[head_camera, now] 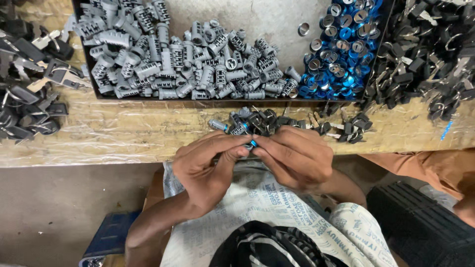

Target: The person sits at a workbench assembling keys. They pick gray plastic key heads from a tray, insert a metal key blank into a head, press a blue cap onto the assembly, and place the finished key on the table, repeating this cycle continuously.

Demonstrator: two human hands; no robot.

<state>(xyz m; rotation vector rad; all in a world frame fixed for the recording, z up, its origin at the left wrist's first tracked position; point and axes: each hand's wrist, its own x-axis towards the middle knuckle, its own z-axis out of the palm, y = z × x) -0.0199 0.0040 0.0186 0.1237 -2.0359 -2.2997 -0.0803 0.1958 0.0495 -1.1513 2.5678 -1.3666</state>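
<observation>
Head view looks down on my two hands meeting just below the front edge of the bench [123,138]. My left hand [210,165] and my right hand [294,158] press fingertip to fingertip, and between them sits a small lock part with a blue end [253,143]; both grips are closed on it, thumb and forefinger of each hand pinching it from either side. Most of the part is hidden by my fingers, so only the blue tip shows.

Just beyond my fingertips, on the bench, lies a small heap of assembled grey cylinders and black-headed keys [262,121], almost touching my knuckles. Further back stands a dark tray [84,54] holding a big pile of grey lock cylinders [183,59] on its left and a pile of shiny blue caps [341,49] on its right. Black-headed keys lie heaped at the far left [29,89] and far right [430,54] of the bench. A printed white cloth [277,207] covers my lap.
</observation>
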